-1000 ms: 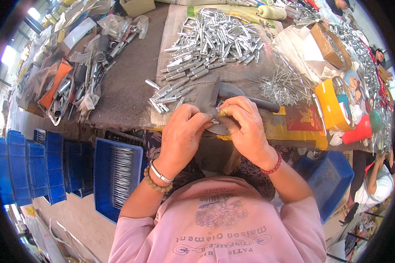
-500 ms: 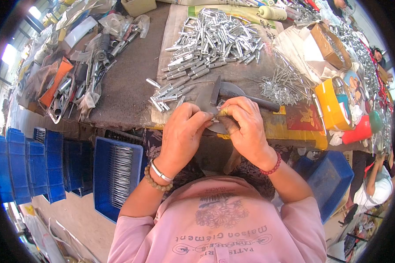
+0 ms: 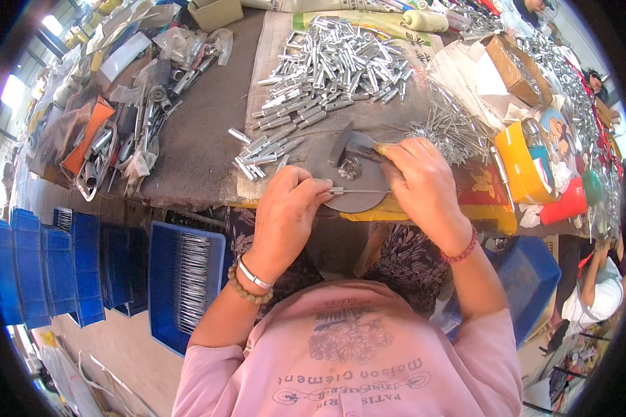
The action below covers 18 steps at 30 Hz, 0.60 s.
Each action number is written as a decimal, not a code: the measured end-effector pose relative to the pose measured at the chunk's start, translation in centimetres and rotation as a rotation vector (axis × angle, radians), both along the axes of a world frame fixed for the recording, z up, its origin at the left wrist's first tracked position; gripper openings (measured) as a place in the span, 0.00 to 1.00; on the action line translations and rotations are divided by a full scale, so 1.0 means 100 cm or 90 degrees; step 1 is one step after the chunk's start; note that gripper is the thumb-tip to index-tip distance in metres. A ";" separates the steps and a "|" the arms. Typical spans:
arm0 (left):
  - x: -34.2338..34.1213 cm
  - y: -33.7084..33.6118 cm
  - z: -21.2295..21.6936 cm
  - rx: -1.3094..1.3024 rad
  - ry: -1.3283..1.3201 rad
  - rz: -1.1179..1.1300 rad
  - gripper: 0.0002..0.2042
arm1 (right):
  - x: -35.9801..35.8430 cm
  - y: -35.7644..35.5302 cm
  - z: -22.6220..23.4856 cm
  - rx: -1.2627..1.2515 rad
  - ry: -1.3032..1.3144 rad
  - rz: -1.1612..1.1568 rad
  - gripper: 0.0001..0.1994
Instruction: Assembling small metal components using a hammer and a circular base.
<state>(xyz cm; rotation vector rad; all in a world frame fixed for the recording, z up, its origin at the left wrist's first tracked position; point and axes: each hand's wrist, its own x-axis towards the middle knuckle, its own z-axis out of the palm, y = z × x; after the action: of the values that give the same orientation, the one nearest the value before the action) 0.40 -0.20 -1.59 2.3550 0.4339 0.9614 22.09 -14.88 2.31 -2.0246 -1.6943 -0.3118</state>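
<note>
My left hand (image 3: 292, 201) pinches a short silver metal tube (image 3: 337, 190) between thumb and fingertips. From the tube a thin metal pin (image 3: 368, 191) runs rightward across a dark round metal plate (image 3: 358, 203) at the table's front edge. My right hand (image 3: 423, 182) is closed over the handle of a hammer (image 3: 339, 144), whose dark head rests on the plate's far left part. The palm hides most of the handle. A small cluster of shiny metal bits (image 3: 350, 167) lies on the plate beside the hammer head.
Beyond the plate is a heap of silver tubes (image 3: 341, 66); thin pins (image 3: 452, 128) lie to its right. A yellow box (image 3: 522, 163) and red cup (image 3: 563, 203) stand right. Tools (image 3: 108, 142) fill the left side. Blue bins (image 3: 161, 278) sit below, and another person (image 3: 598, 295) is far right.
My hands have moved apart. The right hand has left the small piece at the left fingertips and moved right onto the hammer handle. The tube and pin now show over the plate.
</note>
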 end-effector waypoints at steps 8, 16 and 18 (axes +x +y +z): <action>-0.001 0.001 0.000 0.009 -0.007 -0.007 0.14 | -0.039 -0.047 0.019 0.074 0.107 0.007 0.26; 0.000 0.003 0.001 0.017 -0.024 -0.022 0.14 | -0.043 -0.047 0.010 0.030 0.116 0.024 0.26; -0.001 0.001 0.001 0.006 -0.012 -0.015 0.13 | -0.041 -0.040 0.012 0.046 0.138 0.012 0.25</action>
<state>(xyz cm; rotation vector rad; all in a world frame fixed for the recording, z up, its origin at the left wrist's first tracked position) 0.31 -0.08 -1.47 2.3528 0.3945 0.9762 17.97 -18.85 3.51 -1.9130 -1.5468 -0.1397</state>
